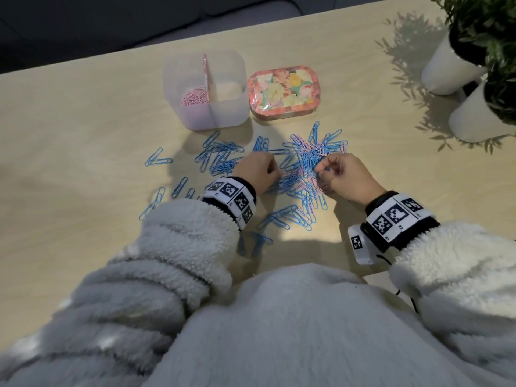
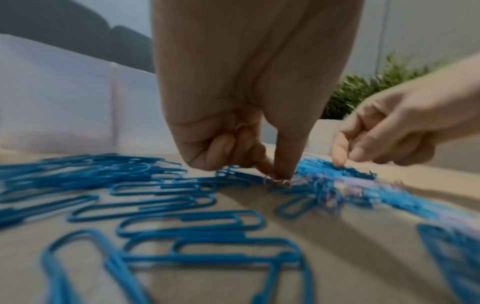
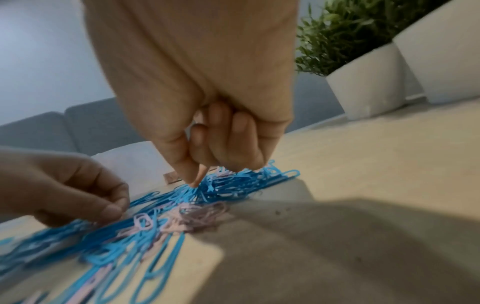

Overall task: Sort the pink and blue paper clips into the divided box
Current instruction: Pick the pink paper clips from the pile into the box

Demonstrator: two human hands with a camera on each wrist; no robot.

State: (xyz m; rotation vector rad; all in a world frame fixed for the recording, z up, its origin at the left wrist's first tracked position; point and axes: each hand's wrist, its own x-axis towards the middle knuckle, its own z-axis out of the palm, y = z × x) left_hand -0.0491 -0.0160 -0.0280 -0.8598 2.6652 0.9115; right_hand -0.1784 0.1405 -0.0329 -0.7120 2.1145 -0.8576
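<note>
A translucent divided box [image 1: 229, 113] stands at the back, with pink clips [image 1: 194, 97] in its left compartment. Blue paper clips [image 1: 220, 157] lie scattered in front of it. A mixed pile of blue and pink clips [image 1: 307, 160] lies to the right. My left hand [image 1: 276, 171] is low at the pile's left edge, and its thumb and forefinger pinch a small pink clip [image 2: 277, 182] on the table. At the top of the pile my right hand [image 1: 321, 167] pinches a tuft of blue clips [image 3: 193, 192] between thumb and forefinger. Loose pink clips [image 3: 187, 218] lie just below it.
A floral tin [image 1: 284, 92] sits right of the box, just behind the pile. Two white pots with green plants [image 1: 452, 71] [image 1: 480, 115] stand at the table's far right. The wooden table [image 1: 69, 135] ends at my body and behind the box.
</note>
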